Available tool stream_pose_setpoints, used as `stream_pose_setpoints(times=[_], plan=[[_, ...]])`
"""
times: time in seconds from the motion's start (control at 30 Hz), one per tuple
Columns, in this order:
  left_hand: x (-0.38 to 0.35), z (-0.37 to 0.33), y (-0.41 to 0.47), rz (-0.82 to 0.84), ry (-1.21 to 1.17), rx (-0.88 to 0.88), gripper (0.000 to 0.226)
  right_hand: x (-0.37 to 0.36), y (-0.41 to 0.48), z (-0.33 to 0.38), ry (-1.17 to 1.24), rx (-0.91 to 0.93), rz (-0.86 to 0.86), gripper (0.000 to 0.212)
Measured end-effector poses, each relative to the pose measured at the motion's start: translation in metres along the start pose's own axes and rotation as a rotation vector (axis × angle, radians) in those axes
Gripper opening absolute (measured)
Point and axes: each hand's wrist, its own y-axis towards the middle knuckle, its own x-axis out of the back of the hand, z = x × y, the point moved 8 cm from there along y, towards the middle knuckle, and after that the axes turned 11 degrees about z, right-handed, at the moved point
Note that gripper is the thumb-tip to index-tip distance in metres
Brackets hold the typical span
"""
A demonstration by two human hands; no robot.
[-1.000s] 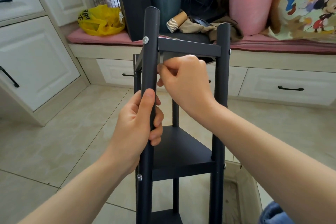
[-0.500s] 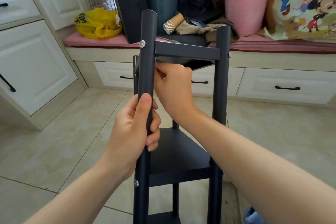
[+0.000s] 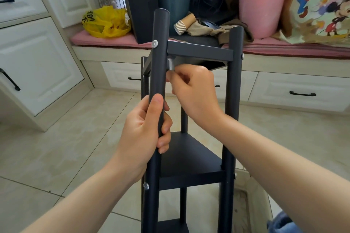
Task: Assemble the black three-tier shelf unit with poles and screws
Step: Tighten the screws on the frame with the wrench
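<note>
White cabinet (image 3: 28,53) at far left; yellow bag (image 3: 106,22) on the pink cushion (image 3: 113,40) of the bench. Centre: the black shelf (image 3: 189,159) stands upright over the tiled floor, in front of the bench drawers, its foot out of view. Left hand (image 3: 144,132) wraps fully round the front pole (image 3: 159,62), thumb lying up along it, well below the top tier (image 3: 198,52). A silver screw (image 3: 155,43) sits in this pole at top-tier level. Right hand (image 3: 195,91), fingers curled, pinches a small pale part (image 3: 171,67) just under the top tier's near corner, beside the front pole; what the part is cannot be told. Right pole (image 3: 234,100) closes the frame. Pink bucket (image 3: 263,4) stands behind, on the bench.
</note>
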Motion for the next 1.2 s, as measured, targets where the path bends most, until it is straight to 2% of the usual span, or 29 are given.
stream_pose_setpoints(times=[0.27,0.5,0.73,1.03,1.2], plan=[[-0.003,0.001,0.001,0.017,0.008,-0.002,0.046,0.018,-0.001,0.008,-0.011,-0.007,0.017,0.028],[-0.004,0.000,0.000,0.038,0.019,-0.009,0.041,0.013,0.000,0.014,-0.087,0.054,0.007,0.037],[-0.004,0.000,0.001,0.033,0.021,-0.016,0.042,0.005,0.000,0.009,-0.092,0.064,-0.014,0.035],[-0.004,0.000,0.002,0.011,0.009,-0.010,0.044,-0.005,0.007,0.002,-0.068,0.153,-0.170,0.031],[-0.001,0.001,0.003,0.005,0.012,-0.012,0.043,-0.011,0.010,0.003,-0.080,0.144,-0.174,0.032]])
